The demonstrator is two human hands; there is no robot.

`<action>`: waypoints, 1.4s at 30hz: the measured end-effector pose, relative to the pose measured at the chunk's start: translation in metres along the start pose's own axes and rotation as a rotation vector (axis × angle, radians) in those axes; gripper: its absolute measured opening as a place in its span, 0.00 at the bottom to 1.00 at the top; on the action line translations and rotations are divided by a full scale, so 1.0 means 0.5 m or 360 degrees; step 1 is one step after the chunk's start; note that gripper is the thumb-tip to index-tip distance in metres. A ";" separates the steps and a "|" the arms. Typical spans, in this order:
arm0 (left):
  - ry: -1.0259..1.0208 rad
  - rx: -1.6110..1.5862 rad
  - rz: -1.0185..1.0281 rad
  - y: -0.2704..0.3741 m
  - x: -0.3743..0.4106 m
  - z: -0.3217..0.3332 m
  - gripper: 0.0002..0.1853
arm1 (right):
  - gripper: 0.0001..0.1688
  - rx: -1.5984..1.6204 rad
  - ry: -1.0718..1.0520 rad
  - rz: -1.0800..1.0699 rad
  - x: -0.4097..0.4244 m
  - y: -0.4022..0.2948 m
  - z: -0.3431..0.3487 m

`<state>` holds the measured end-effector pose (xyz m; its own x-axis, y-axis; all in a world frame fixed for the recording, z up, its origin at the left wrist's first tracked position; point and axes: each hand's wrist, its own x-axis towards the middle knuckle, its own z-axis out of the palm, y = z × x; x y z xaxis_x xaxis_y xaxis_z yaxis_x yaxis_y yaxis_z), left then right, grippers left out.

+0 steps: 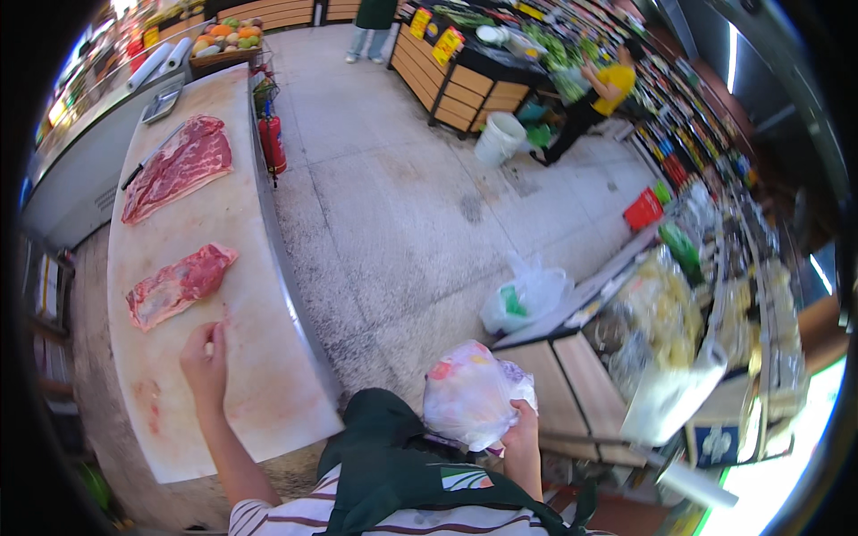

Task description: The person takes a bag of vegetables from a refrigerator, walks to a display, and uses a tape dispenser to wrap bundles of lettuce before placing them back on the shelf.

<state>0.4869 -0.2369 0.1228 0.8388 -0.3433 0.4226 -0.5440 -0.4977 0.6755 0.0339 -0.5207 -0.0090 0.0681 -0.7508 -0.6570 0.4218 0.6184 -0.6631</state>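
Observation:
On the left, my left hand hovers over or rests on a white cutting-board counter, its fingers curled in and no object plainly in them. Just beyond the fingertips lies a slab of raw meat with pale fat. A larger, marbled slab of raw meat is farther up the counter, with a black-handled knife along its left edge. My right hand grips a filled whitish plastic bag in front of my dark apron. The bag's contents are blurred by the plastic.
A metal tray and a fruit basket are at the counter's far end. Beside it hangs a red fire extinguisher. Another filled bag sits near the wooden produce stand. Farther off are a white bucket and a person in yellow.

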 end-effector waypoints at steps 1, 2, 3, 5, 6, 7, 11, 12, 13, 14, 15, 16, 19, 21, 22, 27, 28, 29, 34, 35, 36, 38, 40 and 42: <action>0.0111 0.0017 -0.0115 0.006 0.002 0.014 0.08 | 0.25 -0.0077 -0.0012 0.0004 0.052 -0.043 0.038; 0.0217 0.0030 -0.0227 0.007 0.006 0.027 0.08 | 0.26 -0.0167 -0.0058 0.0057 0.112 -0.087 0.088; 0.0321 0.0049 -0.0327 0.007 0.012 0.038 0.09 | 0.26 -0.0247 -0.0102 0.0117 0.166 -0.123 0.146; 0.0347 0.0155 -0.0493 0.005 0.017 0.071 0.09 | 0.25 -0.0266 -0.0215 0.0174 0.236 -0.197 0.283; 0.0363 0.0197 -0.0585 0.005 0.024 0.100 0.10 | 0.24 -0.0285 -0.0273 0.0193 0.263 -0.234 0.357; 0.0361 0.0217 -0.0639 0.008 0.042 0.137 0.10 | 0.24 -0.0296 -0.0328 0.0210 0.303 -0.262 0.416; 0.0350 0.0295 -0.0713 0.014 0.177 0.303 0.10 | 0.23 -0.0383 -0.0474 0.0306 0.474 -0.359 0.641; 0.0348 0.0316 -0.0693 0.015 0.222 0.349 0.10 | 0.24 -0.0417 -0.0484 0.0297 0.514 -0.367 0.690; 0.0375 0.0248 -0.0657 0.032 0.275 0.396 0.10 | 0.24 -0.0462 -0.0491 0.0290 0.551 -0.373 0.733; 0.0400 0.0179 -0.0619 0.051 0.342 0.448 0.10 | 0.25 -0.0504 -0.0496 0.0280 0.589 -0.392 0.781; 0.0421 0.0140 -0.0575 0.077 0.411 0.487 0.10 | 0.25 -0.0514 -0.0525 0.0306 0.626 -0.410 0.832; 0.0415 -0.0005 -0.0594 0.114 0.479 0.525 0.10 | 0.25 -0.0505 -0.0559 0.0343 0.662 -0.419 0.880; 0.0271 0.0045 -0.0390 0.214 0.688 0.644 0.08 | 0.24 -0.0458 -0.0670 0.0441 0.778 -0.455 1.031; 0.0266 -0.0001 -0.0236 0.233 0.814 0.732 0.08 | 0.23 -0.0468 -0.0723 0.0419 0.853 -0.476 1.154; 0.0264 -0.0026 -0.0164 0.239 0.872 0.780 0.07 | 0.23 -0.0497 -0.0732 0.0373 0.880 -0.483 1.221; 0.0217 0.0012 -0.0374 0.276 1.128 1.007 0.08 | 0.20 -0.0535 -0.0841 0.0383 1.097 -0.500 1.538; 0.0133 0.0064 -0.0467 0.268 1.168 1.056 0.09 | 0.19 -0.0523 -0.0897 0.0436 1.136 -0.508 1.607; 0.0039 0.0142 -0.0574 0.256 1.201 1.094 0.10 | 0.18 -0.0509 -0.0944 0.0525 1.167 -0.500 1.667; -0.0496 -0.0061 -0.0761 0.212 1.343 1.292 0.20 | 0.19 -0.0577 -0.1126 0.0499 1.322 -0.563 1.995; -0.0512 -0.0084 -0.0846 0.206 1.373 1.320 0.21 | 0.20 -0.0604 -0.1095 0.0415 1.365 -0.566 2.057; -0.0510 -0.0071 -0.0954 0.182 1.389 1.353 0.23 | 0.20 -0.0639 -0.1190 0.0409 1.377 -0.568 2.134; -0.0509 -0.0054 -0.1157 0.122 1.424 1.422 0.26 | 0.21 -0.0690 -0.1382 0.0394 1.382 -0.578 2.284; -0.0536 -0.0428 -0.1267 0.092 1.527 1.496 0.27 | 0.24 -0.0737 -0.1543 0.0376 1.422 -0.587 2.437; -0.0635 -0.0716 -0.1305 0.054 1.657 1.586 0.30 | 0.27 -0.0747 -0.1793 0.0403 1.460 -0.595 2.582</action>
<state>1.1501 -1.1663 0.0119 0.8367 -0.3124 -0.4499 0.3232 -0.3817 0.8660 1.1251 -1.5524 0.1721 0.9348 -0.2360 -0.2654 -0.0637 0.6237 -0.7791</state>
